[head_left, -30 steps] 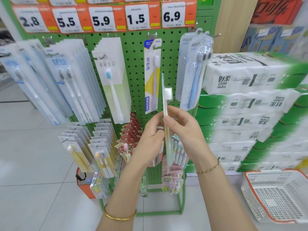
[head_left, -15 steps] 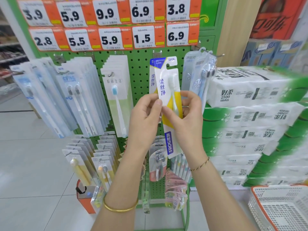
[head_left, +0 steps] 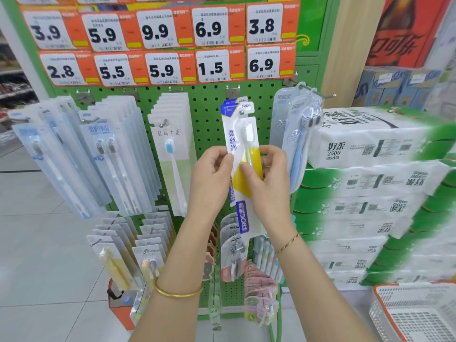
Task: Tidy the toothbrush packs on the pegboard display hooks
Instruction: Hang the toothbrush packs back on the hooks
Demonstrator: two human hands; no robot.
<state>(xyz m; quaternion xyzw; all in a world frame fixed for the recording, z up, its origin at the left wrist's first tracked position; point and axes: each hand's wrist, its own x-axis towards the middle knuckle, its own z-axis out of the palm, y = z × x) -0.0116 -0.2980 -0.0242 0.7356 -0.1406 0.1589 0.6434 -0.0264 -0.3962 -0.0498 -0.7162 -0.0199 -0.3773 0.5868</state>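
Observation:
A white, yellow and blue toothbrush pack (head_left: 243, 154) hangs face-on in front of the green pegboard (head_left: 209, 114), its top hole at the hook tip (head_left: 241, 111) under the 1.5 price tag. My left hand (head_left: 212, 178) pinches the pack's left edge at mid height. My right hand (head_left: 269, 178) pinches its right edge, thumb on the front. Another pack of the same kind (head_left: 228, 107) hangs just behind it.
Rows of toothbrush packs (head_left: 116, 154) hang left, a blue twin pack (head_left: 298, 144) right, smaller packs (head_left: 148, 245) below. Stacked tissue packs (head_left: 370, 193) stand at the right, a white basket (head_left: 417, 317) sits on the floor bottom right. Price tags (head_left: 162, 45) line the top.
Both hands carried the pack from low and edge-on up to the hook, turned it face-on, and its top hole now sits at the hook tip. The view tilted upward.

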